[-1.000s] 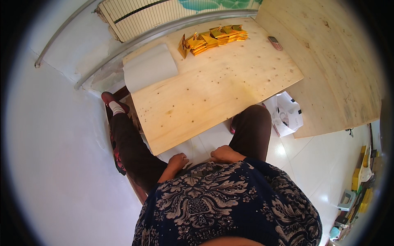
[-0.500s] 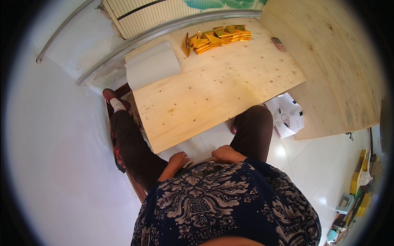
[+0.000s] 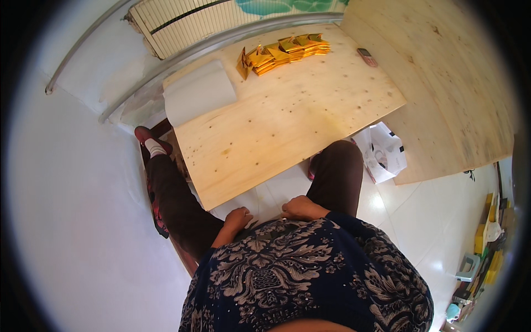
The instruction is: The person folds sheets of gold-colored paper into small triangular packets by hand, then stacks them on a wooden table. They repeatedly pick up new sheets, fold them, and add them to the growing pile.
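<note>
Both hands are low in front of my waist, near the hem of my dark blue patterned top (image 3: pixel 276 265). My left hand (image 3: pixel 238 219) is closed, its fingers curled inward beside my left thigh. My right hand (image 3: pixel 302 208) is closed too, knuckles up, at the inner side of my right thigh. Whatever the fingers may hold is hidden. Beyond them stands a pale wooden table (image 3: pixel 287 133). Folded gold foil pieces (image 3: pixel 282 54) lie in a row of stacks along its far side. A sheet of grey paper (image 3: pixel 200 94) covers the far left corner.
A small red mobile phone (image 3: pixel 366 57) lies at the table's far right. A white plastic bag (image 3: pixel 384 152) is under the right edge, next to a large plywood panel (image 3: pixel 442 99). A pale stool (image 3: pixel 468 268) and yellow items stand along the floor at right. A white wall is at left.
The view has shifted slightly, so the table and foil stacks appear a little further left. My hands keep the same closed pose at my waist.
</note>
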Available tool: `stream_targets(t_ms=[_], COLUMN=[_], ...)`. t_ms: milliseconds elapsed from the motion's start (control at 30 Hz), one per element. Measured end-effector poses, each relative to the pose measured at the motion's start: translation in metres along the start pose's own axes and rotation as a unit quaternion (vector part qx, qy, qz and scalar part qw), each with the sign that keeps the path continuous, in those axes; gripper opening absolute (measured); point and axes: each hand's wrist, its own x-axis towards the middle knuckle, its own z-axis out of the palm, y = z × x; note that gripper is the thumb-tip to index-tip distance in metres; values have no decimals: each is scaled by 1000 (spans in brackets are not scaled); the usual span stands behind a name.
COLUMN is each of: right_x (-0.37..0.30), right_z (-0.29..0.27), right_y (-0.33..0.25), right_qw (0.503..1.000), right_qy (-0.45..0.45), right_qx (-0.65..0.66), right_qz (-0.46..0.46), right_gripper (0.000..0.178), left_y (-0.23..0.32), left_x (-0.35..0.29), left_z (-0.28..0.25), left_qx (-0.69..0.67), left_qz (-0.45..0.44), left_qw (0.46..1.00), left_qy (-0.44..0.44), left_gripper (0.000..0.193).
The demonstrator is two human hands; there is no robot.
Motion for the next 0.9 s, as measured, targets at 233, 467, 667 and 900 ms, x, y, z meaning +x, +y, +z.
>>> stream_targets(t_ms=[233,467,667,900], right_x=[0,-3,-4,-5], right_z=[-1,-6,-6,-4], right_y=[-1,-5,-5,-5], right_qw=[1000,1000,1000,1000], right_qy=[-2,-12,-7,4], right_qx=[-1,-1,-11,-10], right_qz=[-1,5,1,-1], right_gripper=[41,41,41,39], left_y=[2,4,2,1], left_x=[-2,-4,-5,-6], left_z=[-2,-4,-3,-1], left_qx=[1,1,-8,-8], left_qz=[6,-13,-11,6], left_qw=[1000,1000,1000,1000], left_qy=[8,-5,3,15], left_gripper=[35,34,33,32])
